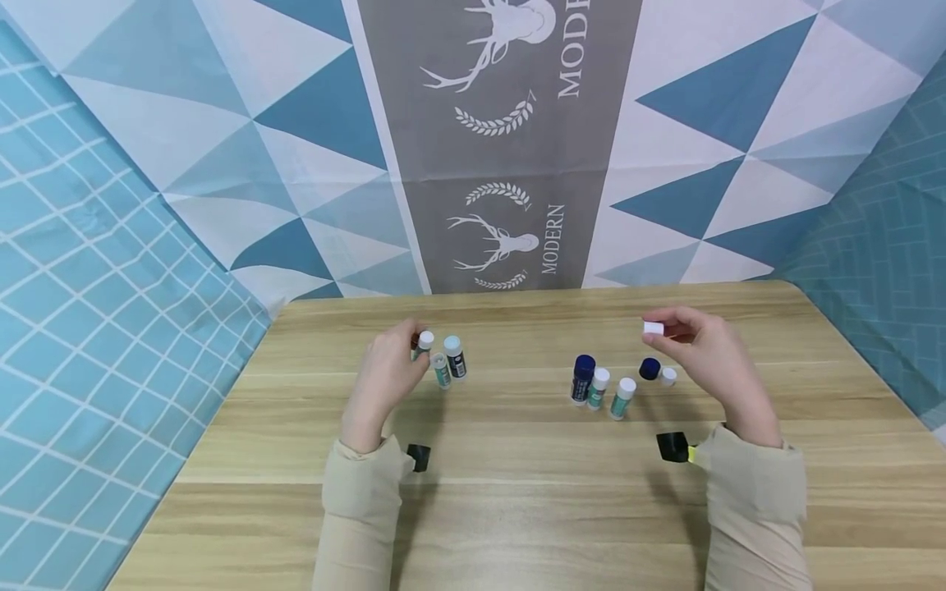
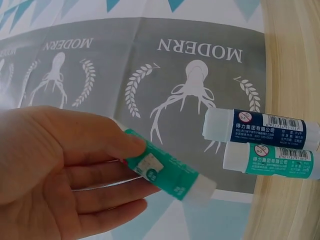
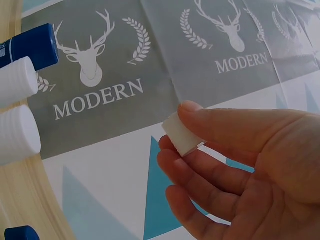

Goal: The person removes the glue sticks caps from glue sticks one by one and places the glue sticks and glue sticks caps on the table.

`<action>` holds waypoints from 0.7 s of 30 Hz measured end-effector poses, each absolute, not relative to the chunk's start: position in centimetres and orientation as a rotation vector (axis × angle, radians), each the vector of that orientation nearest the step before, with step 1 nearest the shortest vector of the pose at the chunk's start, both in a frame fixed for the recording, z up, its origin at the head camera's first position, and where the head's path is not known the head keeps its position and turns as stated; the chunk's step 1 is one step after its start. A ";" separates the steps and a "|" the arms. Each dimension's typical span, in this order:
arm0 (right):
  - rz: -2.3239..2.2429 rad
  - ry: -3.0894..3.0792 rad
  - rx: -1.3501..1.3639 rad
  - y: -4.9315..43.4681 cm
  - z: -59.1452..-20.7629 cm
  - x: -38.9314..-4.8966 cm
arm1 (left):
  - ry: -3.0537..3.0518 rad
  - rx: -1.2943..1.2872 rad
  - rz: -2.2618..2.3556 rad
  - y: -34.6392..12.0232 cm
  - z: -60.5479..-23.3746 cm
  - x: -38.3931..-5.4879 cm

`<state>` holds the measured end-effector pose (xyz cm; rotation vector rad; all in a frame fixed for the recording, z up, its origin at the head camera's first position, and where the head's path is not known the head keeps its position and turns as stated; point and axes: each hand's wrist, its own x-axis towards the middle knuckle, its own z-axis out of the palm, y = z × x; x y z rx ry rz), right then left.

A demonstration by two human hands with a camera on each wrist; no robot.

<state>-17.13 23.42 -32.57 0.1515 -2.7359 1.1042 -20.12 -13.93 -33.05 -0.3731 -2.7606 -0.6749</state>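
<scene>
My left grip (image 1: 386,366) pinches a green glue stick (image 2: 172,172), left of centre in the head view; my right grip (image 1: 713,353) pinches a white cap (image 1: 654,327), right of centre. I'd judge this a cap-handling step, calling for steady fingertips.

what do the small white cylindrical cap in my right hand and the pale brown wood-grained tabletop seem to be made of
The white cap: probably plastic, matte; its wall looks smooth, uniform and rigid.

The tabletop: wood or wood-look laminate, with a soft sheen; long grain streaks show, but can't settle which.
</scene>
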 end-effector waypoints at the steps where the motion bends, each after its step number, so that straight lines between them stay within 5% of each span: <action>1: 1.105 -2.738 0.151 23.5 -32.6 -17.2 | -2.766 -0.373 -0.680 -14.0 -33.1 -20.2; 21: 1.113 -2.782 0.085 24.7 -33.7 -17.9 | -2.924 -0.326 -0.650 -14.6 -34.0 -20.6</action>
